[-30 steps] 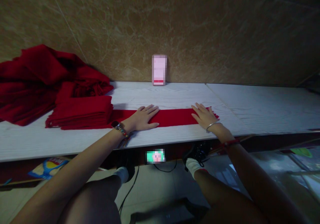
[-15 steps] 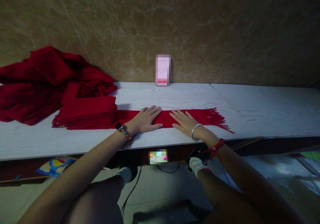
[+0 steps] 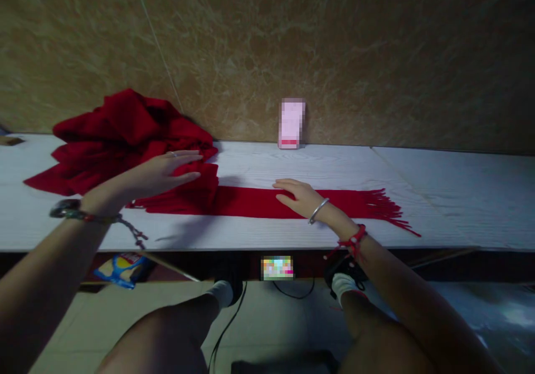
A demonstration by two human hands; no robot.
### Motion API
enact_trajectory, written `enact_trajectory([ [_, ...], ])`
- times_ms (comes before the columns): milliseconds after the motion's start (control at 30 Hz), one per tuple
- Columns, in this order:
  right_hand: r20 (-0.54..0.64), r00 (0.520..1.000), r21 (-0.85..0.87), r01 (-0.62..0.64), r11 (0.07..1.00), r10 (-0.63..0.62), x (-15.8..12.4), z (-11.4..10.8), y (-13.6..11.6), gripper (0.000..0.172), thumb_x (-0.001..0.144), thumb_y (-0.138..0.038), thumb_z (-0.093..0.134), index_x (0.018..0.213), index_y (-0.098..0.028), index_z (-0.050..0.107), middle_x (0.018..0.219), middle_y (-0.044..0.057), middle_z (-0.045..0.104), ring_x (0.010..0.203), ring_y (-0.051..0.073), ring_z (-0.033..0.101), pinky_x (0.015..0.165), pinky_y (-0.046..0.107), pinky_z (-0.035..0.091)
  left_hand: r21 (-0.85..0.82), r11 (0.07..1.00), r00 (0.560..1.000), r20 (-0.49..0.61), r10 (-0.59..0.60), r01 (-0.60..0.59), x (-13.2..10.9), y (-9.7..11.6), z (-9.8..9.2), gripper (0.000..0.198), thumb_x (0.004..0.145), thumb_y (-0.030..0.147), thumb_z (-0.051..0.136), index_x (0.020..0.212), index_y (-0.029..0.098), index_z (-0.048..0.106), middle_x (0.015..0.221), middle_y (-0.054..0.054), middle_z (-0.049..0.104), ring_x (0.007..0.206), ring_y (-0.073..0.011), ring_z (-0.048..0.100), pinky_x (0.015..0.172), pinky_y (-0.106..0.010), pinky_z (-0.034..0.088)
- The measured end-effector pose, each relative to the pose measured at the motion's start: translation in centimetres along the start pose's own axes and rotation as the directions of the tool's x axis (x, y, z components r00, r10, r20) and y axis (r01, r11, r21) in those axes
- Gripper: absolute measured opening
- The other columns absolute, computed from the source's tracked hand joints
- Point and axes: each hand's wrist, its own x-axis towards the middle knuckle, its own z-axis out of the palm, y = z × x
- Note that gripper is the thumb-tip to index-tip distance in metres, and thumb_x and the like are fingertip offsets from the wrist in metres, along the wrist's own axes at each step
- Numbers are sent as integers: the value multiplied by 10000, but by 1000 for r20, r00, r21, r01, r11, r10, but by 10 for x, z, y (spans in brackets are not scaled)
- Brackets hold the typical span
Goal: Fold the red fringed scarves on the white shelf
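A long red scarf (image 3: 251, 202) lies flat along the white table (image 3: 438, 195), its fringe (image 3: 390, 213) at the right end. My right hand (image 3: 295, 197) rests flat on its middle, fingers stretched out. My left hand (image 3: 165, 170) hovers open above a stack of folded red scarves (image 3: 190, 193), fingers straight, holding nothing. Behind the stack lies a loose heap of red scarves (image 3: 121, 134) against the wall.
A small pink box (image 3: 291, 124) stands upright against the brown marble wall. Under the table edge sit a blue and yellow packet (image 3: 121, 266) on a lower ledge, a black cable on the floor, and my knees and feet.
My left hand has lifted off the scarf and swung left over the folded stack. My right hand slid left along the scarf, uncovering the fringe. The view shifted leftward.
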Motion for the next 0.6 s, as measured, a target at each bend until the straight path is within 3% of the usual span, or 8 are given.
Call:
enact_trajectory([
  [100, 11, 998, 27, 56, 998, -56, 28, 12, -30, 321, 815, -182, 537, 1111, -130, 650, 1187, 133, 643, 1121, 219, 576, 997, 415, 427, -77, 947, 950, 6, -311, 311, -12, -41, -6, 653, 794, 518, 481, 1254, 57, 513, 1240, -130, 598, 1063, -237, 567, 910, -267, 418],
  [200, 22, 994, 22, 105, 994, -106, 56, 21, -62, 322, 814, -126, 528, 1116, -90, 637, 1169, 139, 649, 1102, 207, 584, 996, 382, 426, -241, 851, 883, 88, -460, 467, -21, -63, -3, 568, 766, 426, 545, 1237, 109, 527, 1170, -77, 645, 947, -203, 600, 716, -200, 453],
  [300, 36, 984, -3, 172, 985, -172, 82, 31, -91, 342, 833, -132, 523, 1157, -55, 601, 1197, 153, 629, 1123, 201, 566, 1007, 351, 405, -419, 768, 865, 95, -493, 484, -23, -69, 0, 444, 690, 394, 606, 1052, 137, 611, 1013, -27, 686, 855, -170, 585, 621, -176, 423],
  [400, 54, 960, -40, 277, 960, -275, 104, 44, -114, 339, 855, -155, 525, 1178, -69, 581, 1218, 148, 614, 1142, 196, 545, 1007, 343, 392, -483, 771, 887, 29, -460, 415, -20, -71, 0, 273, 613, 354, 642, 792, 151, 602, 744, 24, 637, 745, -145, 541, 620, -185, 399],
  [600, 212, 920, -179, 367, 913, -328, 125, 69, -135, 356, 870, -248, 548, 1168, -56, 582, 1209, 173, 603, 1119, 248, 549, 958, 368, 408, -288, 885, 921, -27, -388, 365, -15, -82, -6, 181, 633, 333, 606, 699, 184, 529, 602, 58, 533, 613, -129, 478, 575, -213, 361],
])
